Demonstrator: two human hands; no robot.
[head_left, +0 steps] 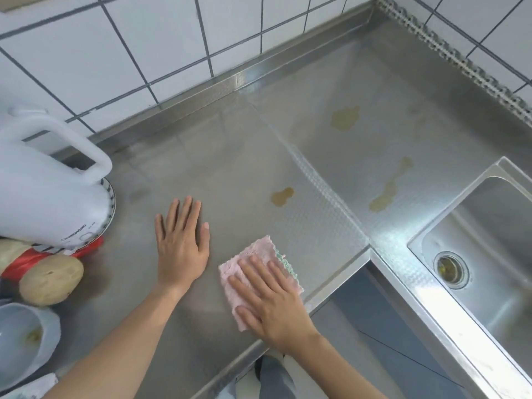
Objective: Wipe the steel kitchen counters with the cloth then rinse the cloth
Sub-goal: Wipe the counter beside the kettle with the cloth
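On counter (230, 168) | R hand (273, 306) fingers flat on cloth (259, 254) | L hand (181, 240) fingers spread | stains (282, 196) ahead, jug (43, 182) left

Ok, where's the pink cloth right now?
In the head view, the pink cloth lies flat near the counter's front edge, under the right hand, just right of the left hand.

Four stains (345, 118), two hands (181, 240), one cloth (259, 251).

Steel counter (230, 168): cloth (256, 254), potato (50, 279), stains (282, 196)
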